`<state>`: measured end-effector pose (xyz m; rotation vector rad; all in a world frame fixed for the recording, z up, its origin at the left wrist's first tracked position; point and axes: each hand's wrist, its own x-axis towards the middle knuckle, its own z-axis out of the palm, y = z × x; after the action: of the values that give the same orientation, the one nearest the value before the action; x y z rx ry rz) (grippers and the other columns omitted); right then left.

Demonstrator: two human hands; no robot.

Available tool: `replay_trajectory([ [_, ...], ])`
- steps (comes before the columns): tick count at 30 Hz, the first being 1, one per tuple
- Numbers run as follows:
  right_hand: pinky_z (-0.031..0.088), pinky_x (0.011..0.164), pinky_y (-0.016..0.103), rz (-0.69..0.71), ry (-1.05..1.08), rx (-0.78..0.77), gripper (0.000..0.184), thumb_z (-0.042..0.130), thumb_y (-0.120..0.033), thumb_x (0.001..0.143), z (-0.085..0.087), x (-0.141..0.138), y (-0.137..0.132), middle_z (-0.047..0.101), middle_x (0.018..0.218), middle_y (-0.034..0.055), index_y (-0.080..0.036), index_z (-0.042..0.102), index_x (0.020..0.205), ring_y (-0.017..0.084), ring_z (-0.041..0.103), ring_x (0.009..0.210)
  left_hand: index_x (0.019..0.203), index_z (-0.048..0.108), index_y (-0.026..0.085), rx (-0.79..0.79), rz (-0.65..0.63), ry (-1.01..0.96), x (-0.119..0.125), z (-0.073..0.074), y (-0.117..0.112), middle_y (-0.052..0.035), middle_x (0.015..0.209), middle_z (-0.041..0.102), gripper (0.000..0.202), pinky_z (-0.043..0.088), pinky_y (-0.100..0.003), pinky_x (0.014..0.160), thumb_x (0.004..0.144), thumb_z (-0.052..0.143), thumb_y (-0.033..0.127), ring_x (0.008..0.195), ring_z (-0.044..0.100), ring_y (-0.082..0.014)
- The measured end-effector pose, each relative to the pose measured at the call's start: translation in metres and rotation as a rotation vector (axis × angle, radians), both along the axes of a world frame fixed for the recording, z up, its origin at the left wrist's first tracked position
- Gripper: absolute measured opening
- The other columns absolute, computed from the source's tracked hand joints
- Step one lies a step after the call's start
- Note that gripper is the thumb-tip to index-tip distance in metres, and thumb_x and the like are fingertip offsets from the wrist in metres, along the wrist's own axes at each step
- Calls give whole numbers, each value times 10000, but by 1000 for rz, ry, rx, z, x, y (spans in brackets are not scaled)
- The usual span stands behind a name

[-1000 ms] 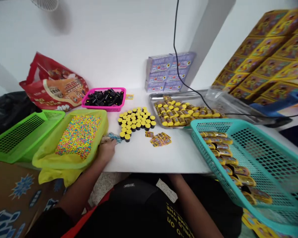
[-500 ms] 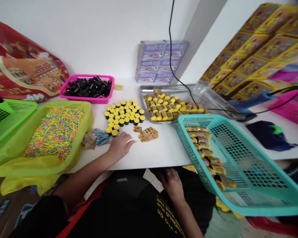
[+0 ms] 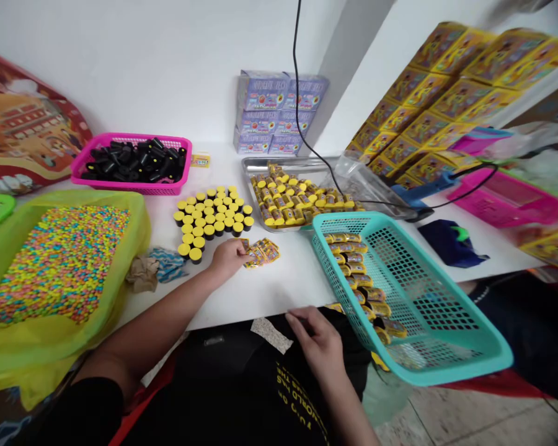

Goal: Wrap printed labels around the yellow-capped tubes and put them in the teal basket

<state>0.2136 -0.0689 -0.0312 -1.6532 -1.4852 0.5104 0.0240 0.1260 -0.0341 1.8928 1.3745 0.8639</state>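
My left hand [image 3: 227, 257] reaches across the white table [image 3: 283, 285], its fingertips pinched on the near edge of a small pile of yellow labels [image 3: 263, 253]. Just left of it stands a cluster of black cups with yellow tops [image 3: 211, 217]. My right hand [image 3: 318, 337] hovers at the table's front edge over my lap, fingers loosely spread and holding nothing. It is close to the near corner of a tilted teal basket [image 3: 428, 310] that holds several labelled yellow tubes [image 3: 358, 272].
A metal tray [image 3: 255, 162] of labelled tubes sits behind the labels. A pink basket [image 3: 121, 186] holds black tubes. A yellow-lined bin of coloured candies [image 3: 56, 260] is at left, with crumpled wrappers [image 3: 153, 269] beside it. Purple boxes [image 3: 274, 111], stacked yellow boxes [image 3: 437, 87] and a black cable [image 3: 302, 124] are at the back.
My left hand moved right from the wrappers past the cups onto the label pile. My right hand came up to the table edge. The view swung right.
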Motion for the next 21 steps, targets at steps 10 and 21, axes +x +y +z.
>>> replay_trajectory([
  [10, 486, 645, 298, 111, 60, 13, 229, 679, -388, 749, 12, -31, 133, 672, 830, 38, -205, 694, 887, 188, 620, 747, 615, 491, 183, -204, -199, -259, -8, 3, -2, 76, 523, 476, 260, 301, -200, 431, 704, 708, 295, 445, 414, -69],
  [21, 347, 485, 246, -125, 631, -28, 243, 702, -416, 691, -2, -40, 148, 535, 542, -43, -196, 600, 700, 109, 424, 476, 906, 706, 133, -441, -112, -427, -13, 17, 4, 6, 679, 611, 401, 383, -206, 370, 634, 793, 414, 463, 485, -79],
])
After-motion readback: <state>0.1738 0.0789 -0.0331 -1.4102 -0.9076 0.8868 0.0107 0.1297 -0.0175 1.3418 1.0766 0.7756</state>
